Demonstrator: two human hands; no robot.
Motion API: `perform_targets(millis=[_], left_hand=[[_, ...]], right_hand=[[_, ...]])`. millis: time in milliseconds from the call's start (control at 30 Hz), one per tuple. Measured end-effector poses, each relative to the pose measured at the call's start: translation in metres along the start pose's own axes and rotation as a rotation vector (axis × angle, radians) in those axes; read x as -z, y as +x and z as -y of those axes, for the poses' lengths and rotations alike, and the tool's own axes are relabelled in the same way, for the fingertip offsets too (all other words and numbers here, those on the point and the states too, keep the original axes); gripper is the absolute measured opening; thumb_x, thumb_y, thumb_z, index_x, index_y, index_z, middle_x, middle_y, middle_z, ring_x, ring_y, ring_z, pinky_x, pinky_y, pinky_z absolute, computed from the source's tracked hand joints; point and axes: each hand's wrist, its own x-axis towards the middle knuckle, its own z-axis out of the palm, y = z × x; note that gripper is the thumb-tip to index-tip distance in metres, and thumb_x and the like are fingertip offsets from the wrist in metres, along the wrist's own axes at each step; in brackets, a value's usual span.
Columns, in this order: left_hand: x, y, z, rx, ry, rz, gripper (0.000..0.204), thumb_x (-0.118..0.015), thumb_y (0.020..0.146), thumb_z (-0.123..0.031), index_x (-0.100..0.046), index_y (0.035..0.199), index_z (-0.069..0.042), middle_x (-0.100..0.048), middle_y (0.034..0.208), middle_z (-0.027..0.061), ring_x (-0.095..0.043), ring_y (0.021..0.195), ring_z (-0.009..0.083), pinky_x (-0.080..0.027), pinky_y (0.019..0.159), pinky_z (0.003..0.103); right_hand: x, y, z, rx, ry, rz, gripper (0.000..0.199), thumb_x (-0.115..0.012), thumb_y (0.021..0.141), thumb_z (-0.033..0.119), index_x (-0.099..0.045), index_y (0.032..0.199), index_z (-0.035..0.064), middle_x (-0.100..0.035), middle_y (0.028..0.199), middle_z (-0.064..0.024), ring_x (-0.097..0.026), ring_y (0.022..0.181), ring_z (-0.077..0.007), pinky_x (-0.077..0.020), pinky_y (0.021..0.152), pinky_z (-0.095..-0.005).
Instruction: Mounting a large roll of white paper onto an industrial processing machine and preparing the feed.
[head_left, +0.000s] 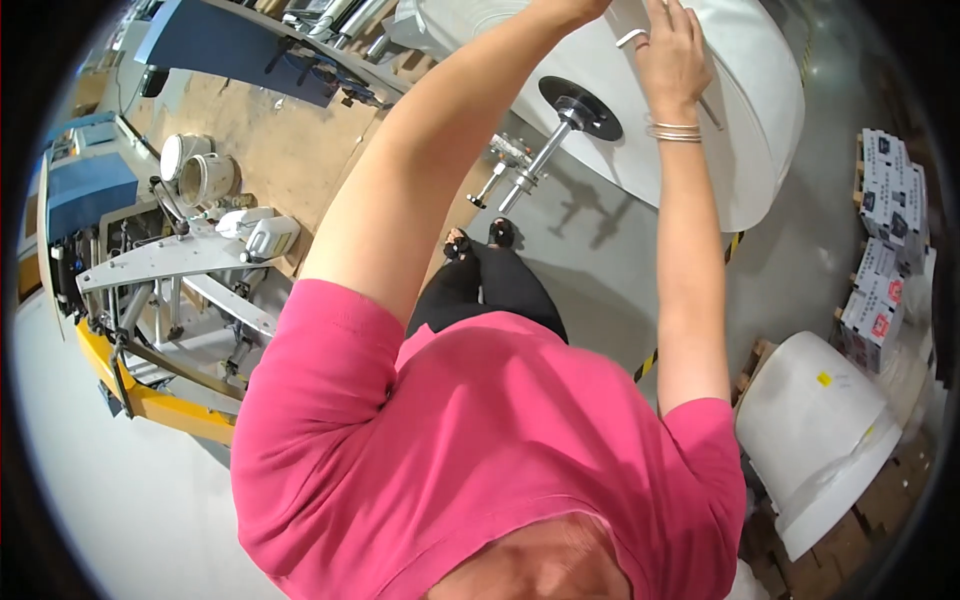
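Note:
A large white roll of sheet material (640,165) stands in front of me, with a black round flange (600,122) and a metal shaft (540,165) at its centre. My right hand (675,62), with bracelets at the wrist, is over the roll's face. Its thumb is bent in by a small white curved piece (631,38), and a thin grey rod-like end (711,114) shows beside the wrist; these may be parts of one slim object, whose kind I cannot make out. My left hand (582,8) reaches to the roll's upper part, its fingers mostly cut off by the top edge.
At left is a machine with a grey metal arm (165,258), blue panels (235,45) and a yellow frame (165,400). White buckets (208,180) and a white jug (272,238) stand near it. Printed cartons (893,195) and another white roll (815,400) on pallets are at right.

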Motion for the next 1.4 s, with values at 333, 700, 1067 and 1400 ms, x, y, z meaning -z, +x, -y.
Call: perform_targets(millis=[333, 700, 1067, 1400], left_hand=[[0.001, 0.008, 0.007, 0.177, -0.140, 0.262, 0.046, -0.057, 0.075, -0.033, -0.049, 0.115, -0.012, -0.050, 0.109, 0.0151, -0.044, 0.108, 0.0310, -0.027, 0.094, 0.051], [0.017, -0.037, 0.033, 0.022, -0.043, -0.253, 0.044, -0.059, 0.076, -0.036, -0.051, 0.112, -0.013, -0.052, 0.108, 0.0109, -0.042, 0.107, 0.0312, -0.025, 0.096, 0.049], [0.120, -0.263, 0.424, 1.606, -0.558, -0.499, 0.033, -0.048, 0.081, -0.029, -0.053, 0.094, 0.000, -0.058, 0.089, 0.0085, -0.055, 0.075, 0.0201, -0.046, 0.066, 0.033], [0.150, -0.258, 0.517, 1.872, -1.124, -0.370, 0.048, -0.034, 0.087, -0.044, -0.042, 0.099, 0.003, -0.056, 0.078, 0.0153, -0.054, 0.068, 0.0258, -0.046, 0.059, 0.036]], right_hand=[[-0.028, 0.029, 0.020, -0.226, -0.757, 0.104, 0.039, -0.064, 0.073, 0.024, -0.054, 0.111, 0.0193, -0.050, 0.116, -0.0044, -0.049, 0.103, -0.0263, -0.0481, 0.074, -0.0351], [-0.039, 0.013, -0.016, -0.171, -0.761, 0.006, 0.051, -0.066, 0.068, 0.012, -0.049, 0.114, 0.0269, -0.053, 0.103, 0.0047, -0.051, 0.092, -0.0219, -0.0498, 0.071, -0.0326], [-0.040, 0.021, 0.001, -0.071, -0.807, -0.204, 0.038, -0.057, 0.066, 0.002, -0.057, 0.102, 0.0129, -0.054, 0.097, -0.0047, -0.052, 0.091, -0.0237, -0.0457, 0.076, -0.0330], [-0.038, 0.020, 0.021, -0.231, -0.749, -0.183, 0.038, -0.059, 0.065, 0.004, -0.057, 0.102, 0.0136, -0.054, 0.099, -0.0037, -0.053, 0.092, -0.0224, -0.0478, 0.073, -0.0319]])
